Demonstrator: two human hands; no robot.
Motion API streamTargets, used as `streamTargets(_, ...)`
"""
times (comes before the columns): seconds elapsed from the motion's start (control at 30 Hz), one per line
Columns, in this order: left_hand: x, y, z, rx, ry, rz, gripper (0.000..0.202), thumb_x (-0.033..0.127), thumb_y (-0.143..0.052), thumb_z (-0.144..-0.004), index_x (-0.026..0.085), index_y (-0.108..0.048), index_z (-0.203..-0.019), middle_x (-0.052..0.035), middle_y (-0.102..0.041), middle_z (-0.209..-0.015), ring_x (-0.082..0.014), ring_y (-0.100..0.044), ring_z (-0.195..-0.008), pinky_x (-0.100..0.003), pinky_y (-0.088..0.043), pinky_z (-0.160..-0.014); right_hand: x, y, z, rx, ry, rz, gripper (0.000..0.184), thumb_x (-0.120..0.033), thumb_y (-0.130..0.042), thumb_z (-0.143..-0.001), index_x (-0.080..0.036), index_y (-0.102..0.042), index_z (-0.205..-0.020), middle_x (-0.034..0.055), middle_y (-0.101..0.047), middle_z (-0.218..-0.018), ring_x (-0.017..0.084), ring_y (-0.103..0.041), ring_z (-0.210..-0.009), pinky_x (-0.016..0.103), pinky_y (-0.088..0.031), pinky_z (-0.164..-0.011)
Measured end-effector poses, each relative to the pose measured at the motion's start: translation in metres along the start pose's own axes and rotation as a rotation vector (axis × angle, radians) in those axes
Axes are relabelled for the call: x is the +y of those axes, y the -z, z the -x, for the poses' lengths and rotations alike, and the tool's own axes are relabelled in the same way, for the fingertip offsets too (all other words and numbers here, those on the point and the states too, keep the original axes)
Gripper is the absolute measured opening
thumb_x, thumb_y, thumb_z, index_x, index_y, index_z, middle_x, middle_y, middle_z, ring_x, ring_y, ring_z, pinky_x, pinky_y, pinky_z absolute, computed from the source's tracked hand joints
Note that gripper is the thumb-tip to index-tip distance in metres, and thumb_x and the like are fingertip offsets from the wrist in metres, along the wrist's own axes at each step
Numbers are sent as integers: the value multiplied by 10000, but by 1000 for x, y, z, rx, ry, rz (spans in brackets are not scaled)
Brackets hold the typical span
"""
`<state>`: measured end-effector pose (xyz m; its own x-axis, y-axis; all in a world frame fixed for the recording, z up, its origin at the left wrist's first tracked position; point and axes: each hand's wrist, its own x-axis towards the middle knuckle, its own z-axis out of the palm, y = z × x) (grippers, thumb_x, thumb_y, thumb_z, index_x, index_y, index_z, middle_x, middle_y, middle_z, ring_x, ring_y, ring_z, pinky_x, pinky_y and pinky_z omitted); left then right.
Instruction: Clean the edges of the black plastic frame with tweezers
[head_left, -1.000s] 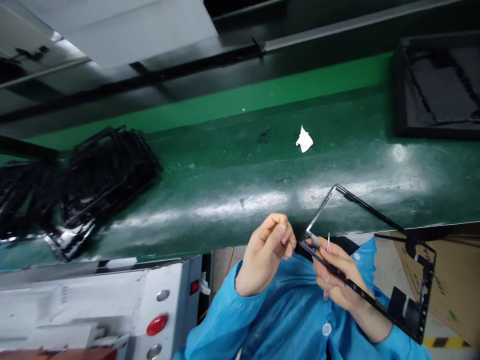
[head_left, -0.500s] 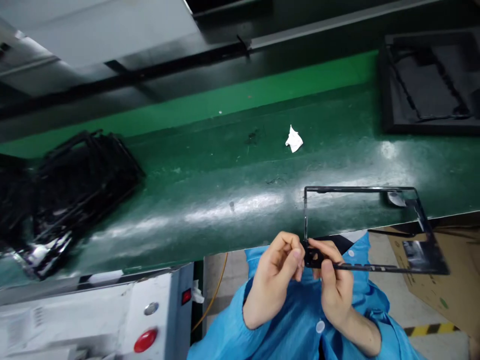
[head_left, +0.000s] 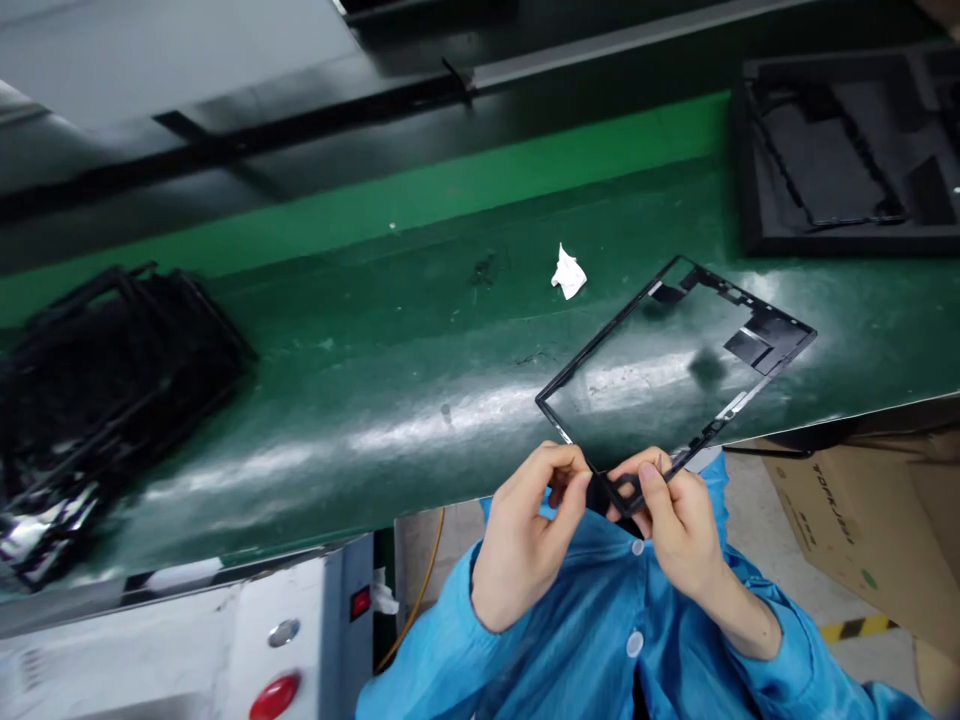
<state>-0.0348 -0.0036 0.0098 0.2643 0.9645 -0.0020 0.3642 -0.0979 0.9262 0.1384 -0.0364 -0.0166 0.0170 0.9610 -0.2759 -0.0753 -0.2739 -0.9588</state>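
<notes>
A thin black rectangular frame [head_left: 600, 345] is held out over the table edge, turned at an angle, its near corner between my hands. My right hand [head_left: 682, 525] grips that corner, thumb on top and fingers beneath. On the left, my left hand [head_left: 529, 535] is closed, with thumb and index finger pinched at the frame's short side. Its other fingers curl under, and anything small inside the pinch is hidden. Dark patches and a wider plate [head_left: 780, 335] show on the frame's far right part.
A pile of black frames [head_left: 127, 370] lies on the green table [head_left: 360, 350] at left. A white scrap [head_left: 568, 272] rests beyond my hands. A dark tray [head_left: 847, 243] holds black parts at right. Below left is a machine with a red button [head_left: 274, 696]; a carton [head_left: 847, 530] stands right.
The frame has turned, its far end swinging up and over the table. My left hand has come against its short side; my right hand still holds the corner. The view has shifted slightly right.
</notes>
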Motion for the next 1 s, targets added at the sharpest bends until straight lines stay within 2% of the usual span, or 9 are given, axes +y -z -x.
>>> streamTargets(0.1,3,6,-5,4,-54,-69,107,210,-566,-1057,204,-618,-964,0,-597,-832,-124,-581,-731,-232,-478,-678,1,1,1,-28,-24,-55,443,-544,-451,-1104,-183,-692,-1011,28,-726,-675,95,-462,-429,240,-352,-436)
streamTargets(0.27,9,14,-14,107,-207,-280,115,99,-584,-1027,203,-622,-995,1,-622,-848,-114,-572,-726,-223,-483,-685,-1,6,1,-78,-54,-84,441,-540,-455,-1107,-178,-687,-1005,29,-735,-665,92,-458,-442,225,-333,-441)
streamTargets(0.33,11,17,-17,114,-242,-337,125,83,-596,-1021,202,-631,-1005,-11,-651,-874,-122,-601,-755,-230,-508,-719,-2,7,0,-86,-59,-84,448,-543,-451,-1107,-176,-685,-999,27,-731,-662,93,-455,-442,223,-330,-439)
streamTargets(0.4,12,20,-17,40,-264,-338,116,93,-612,-1022,203,-649,-1010,-20,-679,-904,-130,-640,-790,-236,-534,-752,-4,9,-1,-93,-56,-72,453,-548,-446,-1106,-178,-682,-992,26,-728,-660,96,-465,-446,225,-336,-442)
streamTargets(0.53,11,22,-6,-185,-291,-320,107,171,-617,-1051,211,-700,-1104,-24,-680,-910,-127,-675,-781,-226,-559,-731,-5,13,-2,-90,-44,-31,443,-545,-443,-1105,-195,-683,-979,19,-718,-650,114,-523,-466,239,-373,-458)
streamTargets(0.63,11,20,3,-194,-331,-423,163,213,-587,-1072,199,-688,-1199,-31,-670,-897,-142,-675,-771,-244,-564,-704,-5,16,-3,-61,-36,-18,431,-531,-443,-1108,-207,-697,-984,16,-715,-659,125,-553,-483,248,-392,-465)
streamTargets(0.73,11,16,6,-190,-380,-501,157,195,-538,-1086,176,-676,-1157,-53,-693,-945,-169,-680,-822,-281,-574,-748,-5,17,-3,-68,-26,-17,424,-520,-448,-1112,-209,-706,-981,14,-714,-660,119,-554,-490,240,-393,-468)
streamTargets(0.9,14,5,2,-81,-282,-357,98,102,-604,-1027,196,-628,-1039,-21,-651,-951,-132,-648,-818,-238,-545,-772,-9,16,-6,-96,-65,-106,438,-534,-469,-1101,-193,-702,-957,10,-688,-630,99,-498,-447,217,-333,-418)
streamTargets(1.0,18,2,-1,-96,-212,-185,160,52,-611,-989,212,-618,-987,-9,-632,-962,-105,-608,-781,-198,-519,-718,-10,15,-7,-110,-86,-173,446,-555,-491,-1087,-186,-690,-935,5,-673,-604,86,-458,-422,205,-305,-402)
